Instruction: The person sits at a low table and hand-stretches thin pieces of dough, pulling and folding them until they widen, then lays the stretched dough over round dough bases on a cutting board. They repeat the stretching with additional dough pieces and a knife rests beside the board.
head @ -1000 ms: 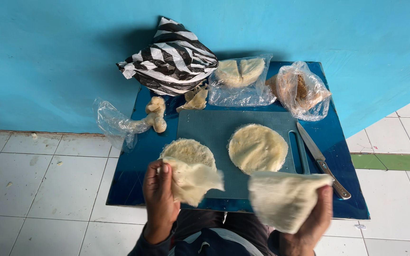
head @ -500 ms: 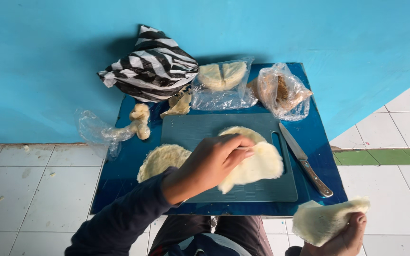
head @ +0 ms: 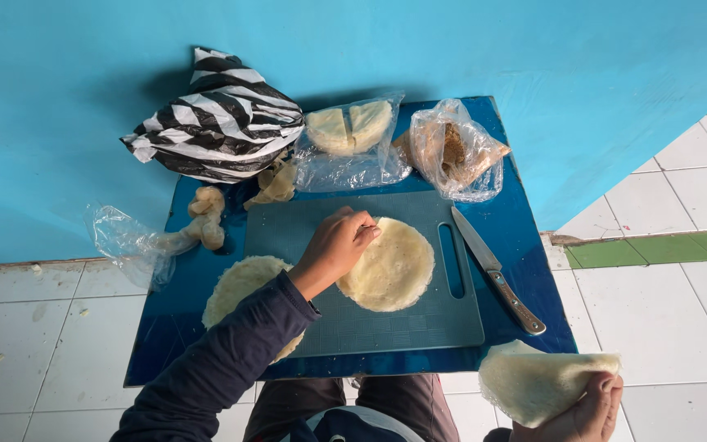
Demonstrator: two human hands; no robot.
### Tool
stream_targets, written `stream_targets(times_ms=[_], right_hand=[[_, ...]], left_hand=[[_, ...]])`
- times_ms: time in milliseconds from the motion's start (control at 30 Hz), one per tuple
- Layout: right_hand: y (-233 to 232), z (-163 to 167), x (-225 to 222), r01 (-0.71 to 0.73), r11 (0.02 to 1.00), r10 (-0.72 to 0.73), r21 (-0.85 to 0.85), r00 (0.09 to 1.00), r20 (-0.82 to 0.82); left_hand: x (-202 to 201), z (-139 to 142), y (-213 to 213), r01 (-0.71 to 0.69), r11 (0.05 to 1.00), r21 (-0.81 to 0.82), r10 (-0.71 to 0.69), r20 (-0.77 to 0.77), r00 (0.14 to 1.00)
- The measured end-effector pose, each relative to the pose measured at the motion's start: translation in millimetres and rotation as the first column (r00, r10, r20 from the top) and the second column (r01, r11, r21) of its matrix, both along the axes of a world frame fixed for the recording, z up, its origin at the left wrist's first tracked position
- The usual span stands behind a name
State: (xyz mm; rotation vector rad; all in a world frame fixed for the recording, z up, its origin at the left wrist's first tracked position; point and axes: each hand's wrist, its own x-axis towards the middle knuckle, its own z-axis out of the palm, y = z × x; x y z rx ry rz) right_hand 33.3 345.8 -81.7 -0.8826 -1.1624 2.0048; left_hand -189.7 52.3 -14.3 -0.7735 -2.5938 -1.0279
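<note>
My left hand [head: 335, 247] rests on the left edge of a round pale flatbread [head: 390, 266] lying on the grey cutting board [head: 386, 327]; its fingers pinch the bread's rim. Low at the right, off the table, my right hand [head: 587, 413] grips a folded pale flatbread [head: 533, 381]. Another flatbread pile [head: 243, 286] lies at the board's left edge, partly under my dark sleeve. The board sits on a small blue table [head: 525, 245].
A knife [head: 497, 270] with a wooden handle lies right of the board. Behind it stand a striped black-and-white bag [head: 218, 119], a clear bag with flatbread halves [head: 349, 135], a clear bag of brown stuff [head: 456, 151], and dough twists [head: 206, 217]. Blue wall behind, white tiled floor around.
My left hand laid its flatbread on the board and now presses its left edge. The right hand dropped lower right with its folded bread.
</note>
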Motion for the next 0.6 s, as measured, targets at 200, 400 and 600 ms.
stream_targets(times_ms=[200,400,600], right_hand=[[-6.7,-0.8,-11.9,-0.008,0.999,0.016,0.053,0.988,-0.153],[-23.1,37.2,-52.1,-0.108,0.915,0.195,0.388,0.962,-0.192],[-91.0,90.3,-59.8,-0.172,0.104,0.762,0.98,0.647,0.033]], left_hand=[[15.1,16.8,2.9,-0.051,0.998,-0.034,0.052,0.012,0.999],[51.2,39.9,4.1,-0.206,0.952,-0.228,0.078,-0.469,0.88],[87.3,34.1,7.3,-0.381,0.481,0.79,-0.649,0.613,0.451]])
